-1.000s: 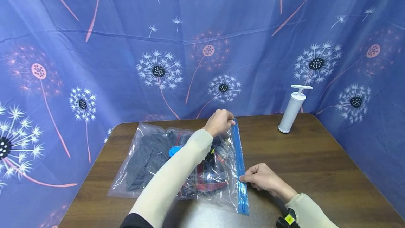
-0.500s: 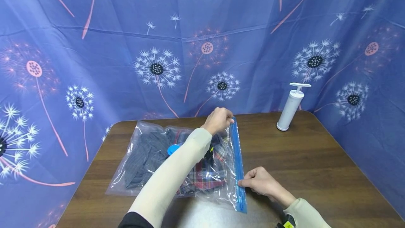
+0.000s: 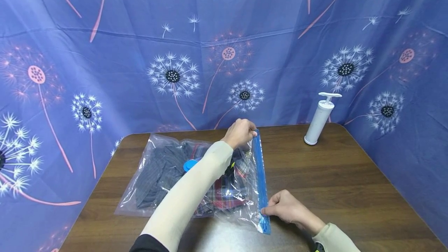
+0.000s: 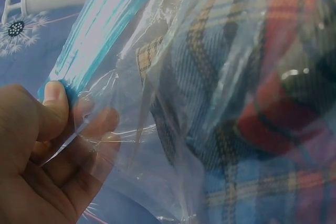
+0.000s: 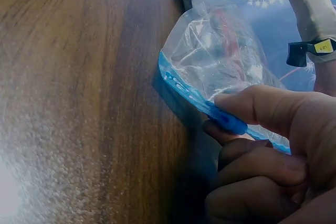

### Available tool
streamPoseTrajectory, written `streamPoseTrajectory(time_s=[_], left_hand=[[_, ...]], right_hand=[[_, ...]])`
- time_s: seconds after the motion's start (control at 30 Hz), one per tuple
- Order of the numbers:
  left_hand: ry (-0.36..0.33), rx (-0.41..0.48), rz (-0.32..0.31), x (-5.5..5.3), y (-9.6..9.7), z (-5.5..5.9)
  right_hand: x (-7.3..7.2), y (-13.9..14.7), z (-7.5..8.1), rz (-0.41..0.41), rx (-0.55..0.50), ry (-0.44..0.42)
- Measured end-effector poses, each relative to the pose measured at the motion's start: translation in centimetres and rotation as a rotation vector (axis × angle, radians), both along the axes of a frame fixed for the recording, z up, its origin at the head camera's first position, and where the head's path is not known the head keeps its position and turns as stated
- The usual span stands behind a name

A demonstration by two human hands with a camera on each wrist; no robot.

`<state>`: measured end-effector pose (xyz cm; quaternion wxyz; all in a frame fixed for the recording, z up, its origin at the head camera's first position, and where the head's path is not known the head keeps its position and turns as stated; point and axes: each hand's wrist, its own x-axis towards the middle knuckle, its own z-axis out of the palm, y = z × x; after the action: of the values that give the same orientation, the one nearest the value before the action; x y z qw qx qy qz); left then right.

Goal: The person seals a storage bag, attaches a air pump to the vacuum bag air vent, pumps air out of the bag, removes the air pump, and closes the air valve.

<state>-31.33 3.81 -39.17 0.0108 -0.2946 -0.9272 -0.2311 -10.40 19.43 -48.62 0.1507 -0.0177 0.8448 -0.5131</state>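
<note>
A clear vacuum storage bag (image 3: 241, 217) lies flat, with a dark striped garment (image 3: 159, 174) and a plaid garment (image 3: 224, 197) inside. Its round blue valve (image 3: 190, 165) shows beside the left sleeve. Along the bag's right end runs a blue zip strip (image 3: 259, 166). My left hand (image 3: 240, 132) pinches the far corner of that strip between thumb and fingers, seen closely in the left wrist view. Near the strip's front end, my right hand (image 3: 287, 207) pinches a blue zip slider (image 5: 231, 123) between thumb and forefinger, its other fingers curled below.
A white hand pump (image 3: 318, 121) with a T-shaped handle stands at the back right of the wooden table (image 3: 336, 174). Behind the table hangs a blue dandelion-print cloth (image 3: 287, 57).
My right hand has slid along the zip strip toward its near end, with the slider between thumb and finger. The left hand keeps its hold on the far corner.
</note>
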Motion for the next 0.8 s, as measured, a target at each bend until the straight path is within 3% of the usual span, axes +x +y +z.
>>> streamPoseTrajectory(time_s=[0.33,0.8], left_hand=[[0.016,0.013,0.017,-0.41,-0.43,-0.13],[0.030,0.040,0.069,-1.01,-0.75,-0.14]], right_hand=[[0.63,-0.24,-0.07,0.064,0.009,0.061],[0.91,-0.06,0.02,0.120,0.014,0.053]])
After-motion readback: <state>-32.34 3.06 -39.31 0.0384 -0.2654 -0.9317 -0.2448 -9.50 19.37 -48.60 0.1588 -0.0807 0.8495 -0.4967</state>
